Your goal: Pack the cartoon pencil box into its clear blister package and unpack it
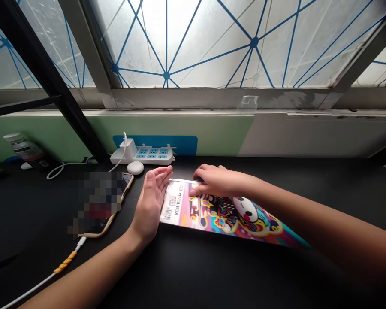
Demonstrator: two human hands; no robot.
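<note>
A flat, colourful pencil box (212, 214) lies on the black table, its white end printed "PENCIL BOX" with a barcode, towards the left. Cartoon art covers the rest of it. My right hand (217, 180) grips the far edge, thumb on the printed top and fingers over the back side. Along the box's left end stands my left hand (151, 204), open, fingers stretched out and palm turned to the box. Whether that palm touches the end is hard to tell. My right forearm hides part of the box's right side.
Left of my left hand lies a phone (116, 210) with a tan case edge, its charging cable (66, 262) running towards me. Behind are a small round white case (135, 168), a power strip (154, 156) and a bottle (27, 148). A black post (80, 128) slants at left.
</note>
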